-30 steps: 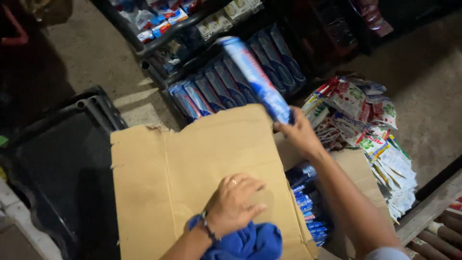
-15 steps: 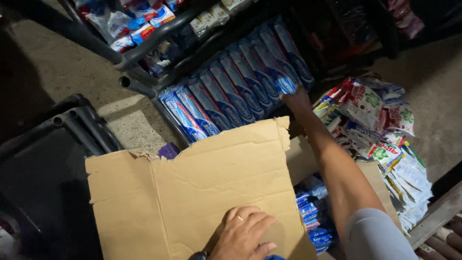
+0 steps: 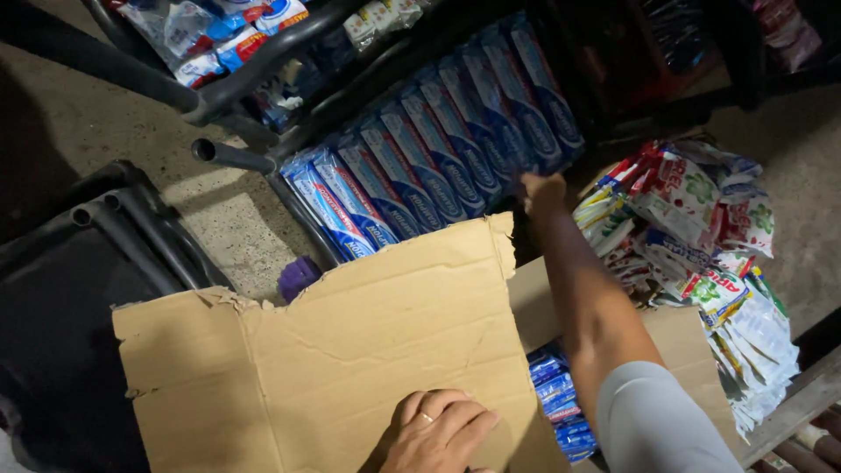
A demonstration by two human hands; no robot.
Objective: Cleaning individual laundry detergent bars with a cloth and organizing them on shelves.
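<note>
My right hand [image 3: 541, 191] reaches over a cardboard box to the lower end of a row of long blue packs [image 3: 438, 158] standing side by side on a dark shelf. Its fingers are turned away from me, so their grip is hidden. My left hand [image 3: 438, 431], with a ring on one finger, rests with bent fingers on the box's big raised cardboard flap [image 3: 324, 359]; the frame's bottom edge cuts off the palm. More blue packs [image 3: 556, 398] lie inside the box [image 3: 534, 298] under my right forearm.
A heap of red, white and green sachet packs [image 3: 701, 245] lies right of the box. Black plastic furniture with tube legs [image 3: 105, 263] stands at left on the concrete floor. A small purple thing [image 3: 298, 276] shows beyond the flap. The upper shelf holds mixed packets [image 3: 219, 35].
My right hand carried a blue pack up to the shelf row, set it at the row's right end and now sits below it. The blue cloth under my left hand has left the view.
</note>
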